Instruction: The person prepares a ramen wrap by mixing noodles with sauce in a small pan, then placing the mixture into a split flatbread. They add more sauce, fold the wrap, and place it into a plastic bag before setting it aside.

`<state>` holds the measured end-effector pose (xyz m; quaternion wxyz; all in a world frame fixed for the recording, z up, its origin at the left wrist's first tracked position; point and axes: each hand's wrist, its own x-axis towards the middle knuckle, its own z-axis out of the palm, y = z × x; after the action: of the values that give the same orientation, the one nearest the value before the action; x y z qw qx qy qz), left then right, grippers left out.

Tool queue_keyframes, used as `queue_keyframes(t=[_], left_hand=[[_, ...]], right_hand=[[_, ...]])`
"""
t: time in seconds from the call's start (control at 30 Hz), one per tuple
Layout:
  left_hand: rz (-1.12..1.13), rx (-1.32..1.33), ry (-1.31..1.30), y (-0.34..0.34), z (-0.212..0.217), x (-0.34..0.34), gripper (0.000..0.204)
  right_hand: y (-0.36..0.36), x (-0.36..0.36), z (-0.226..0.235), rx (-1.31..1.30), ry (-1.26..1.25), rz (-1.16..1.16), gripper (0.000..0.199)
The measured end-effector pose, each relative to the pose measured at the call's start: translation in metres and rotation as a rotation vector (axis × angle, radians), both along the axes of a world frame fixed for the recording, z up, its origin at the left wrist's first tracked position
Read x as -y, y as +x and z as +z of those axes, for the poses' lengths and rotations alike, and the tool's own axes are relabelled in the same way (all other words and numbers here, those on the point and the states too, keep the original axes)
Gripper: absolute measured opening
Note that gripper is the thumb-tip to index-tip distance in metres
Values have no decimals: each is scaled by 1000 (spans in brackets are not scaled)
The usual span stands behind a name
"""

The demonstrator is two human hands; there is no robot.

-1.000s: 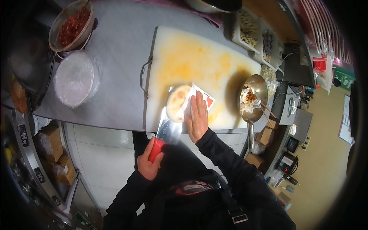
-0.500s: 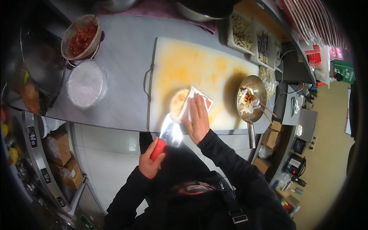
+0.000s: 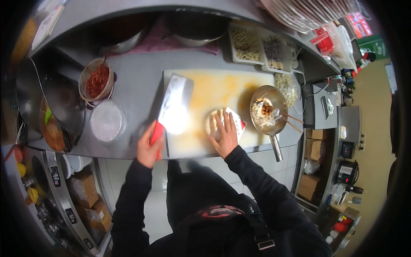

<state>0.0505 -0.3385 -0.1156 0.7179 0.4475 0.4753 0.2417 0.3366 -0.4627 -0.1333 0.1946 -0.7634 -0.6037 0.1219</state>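
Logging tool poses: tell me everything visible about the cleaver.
The cleaver has a broad, near-rectangular, shiny metal-looking blade with a bright glare, and a red handle gripped by the left hand. It points forward, leaning right, the blade over the left part of the white cutting board; whether they touch is unclear.

Hands, two: left hand, right hand. Cleaver, one; cutting board, one; flatbread, one. Around the flatbread: one pan and two chopsticks toward three o'clock, one plastic-wrapped bundle at nine, one red-filled bowl at ten.
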Motion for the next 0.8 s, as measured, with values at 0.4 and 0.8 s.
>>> queue_keyframes(t=[0.4,0.8], left_hand=[[-358,-348,729,113,-1,9,23],[-502,-215,151,218,-8,67,27]], right_hand=[[25,88,5,-149,121,-367,51],[34,102,-22,-600,172,-610,46]])
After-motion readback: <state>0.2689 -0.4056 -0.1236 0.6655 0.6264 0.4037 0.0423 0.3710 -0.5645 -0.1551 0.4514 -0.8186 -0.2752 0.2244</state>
